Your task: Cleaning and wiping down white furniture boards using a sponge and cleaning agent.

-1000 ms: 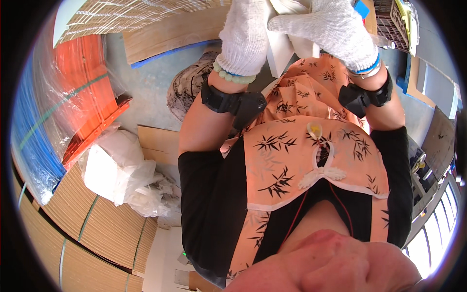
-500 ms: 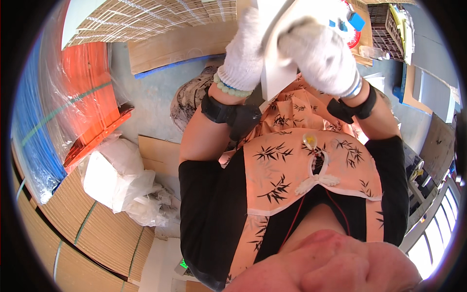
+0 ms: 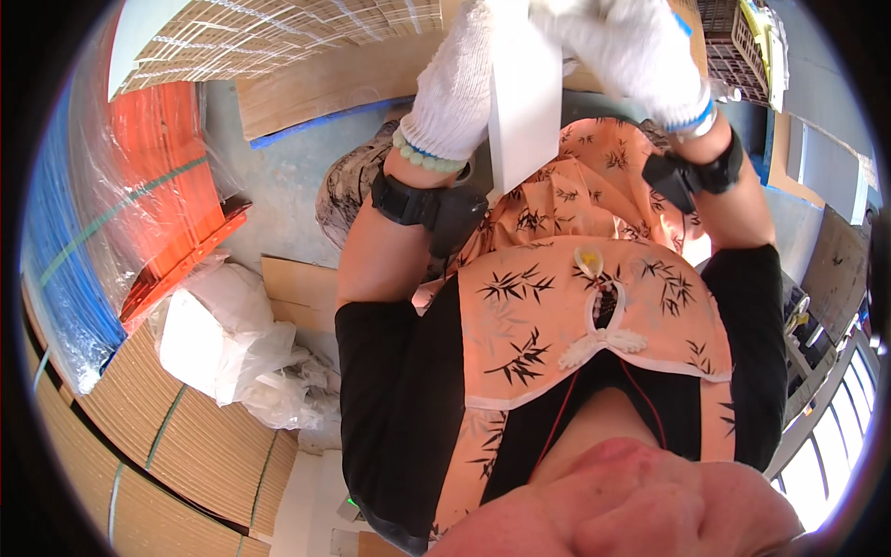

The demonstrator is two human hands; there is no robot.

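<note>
My left hand (image 3: 459, 88), in a white knit glove, is against the left side of a long white panel (image 3: 524, 102) and holds it; the fingers are partly hidden behind it and cut off by the upper edge. The panel's lower end stands out toward my apron (image 3: 594, 306), which is peach with dark leaf prints. My right hand (image 3: 640, 60), gloved the same way, is at the panel's upper right. Motion smears its fingers, so whether they grip anything is unclear.
Stacked slatted cardboard (image 3: 297, 42) stands at the far left, with orange panels (image 3: 167, 158) and blue sheets (image 3: 70, 232) under plastic film nearer. Crumpled clear plastic (image 3: 278, 371) lies beside strapped cardboard stacks (image 3: 176, 418). A brown crate (image 3: 733, 60) is at the far right.
Both hands have shifted farther up the view and somewhat apart. More of the white panel shows between them, and its lower end has moved left.
</note>
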